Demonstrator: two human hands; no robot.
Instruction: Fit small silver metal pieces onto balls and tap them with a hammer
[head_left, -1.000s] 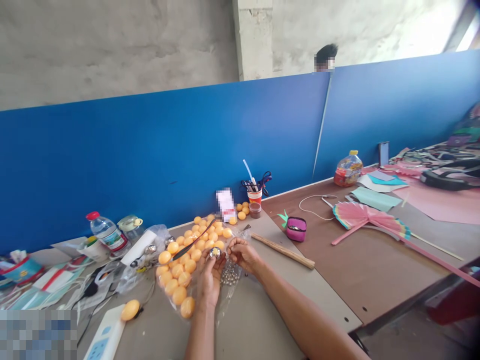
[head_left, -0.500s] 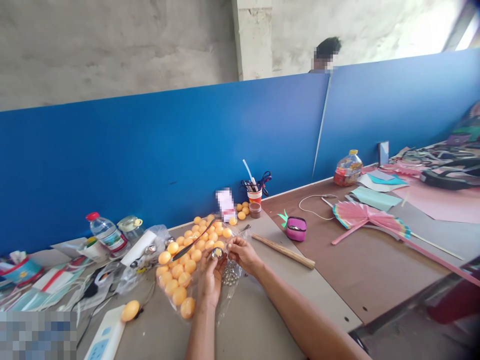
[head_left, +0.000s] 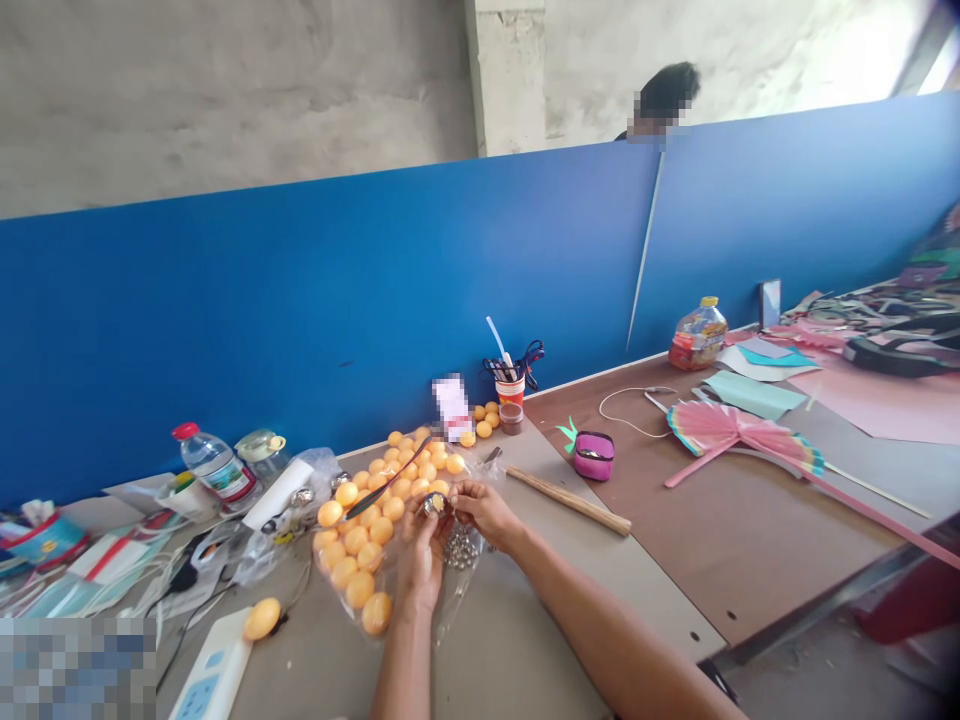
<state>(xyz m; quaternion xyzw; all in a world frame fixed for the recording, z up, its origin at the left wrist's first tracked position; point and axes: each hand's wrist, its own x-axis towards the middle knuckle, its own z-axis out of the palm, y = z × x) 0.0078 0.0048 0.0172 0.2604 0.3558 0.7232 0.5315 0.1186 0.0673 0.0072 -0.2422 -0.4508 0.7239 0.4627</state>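
My left hand [head_left: 421,540] is closed around a small, shiny silver round piece [head_left: 434,504] with something pale yellow inside it. Just to its right, my right hand [head_left: 480,510] pinches at the rim of that piece; whatever its fingertips hold is too small to make out. Under both hands lies a clear plastic bag with a cluster of small shiny metal pieces [head_left: 461,548]. Many orange balls [head_left: 369,558] resembling ping-pong balls spread out to the left. Across them rests a dark, thin strip [head_left: 366,503].
A wooden stick [head_left: 568,498] and a purple pouch [head_left: 594,456] lie to the right, with a pink paper fan [head_left: 739,430] beyond. Left are a red-capped bottle [head_left: 217,465], cables and a power strip [head_left: 214,665]. A blue partition [head_left: 300,320] stands behind; a person's head shows above it.
My right hand's fingers have shifted slightly at the silver piece's edge. My left hand keeps its hold. The person behind the partition has moved a little to the right.
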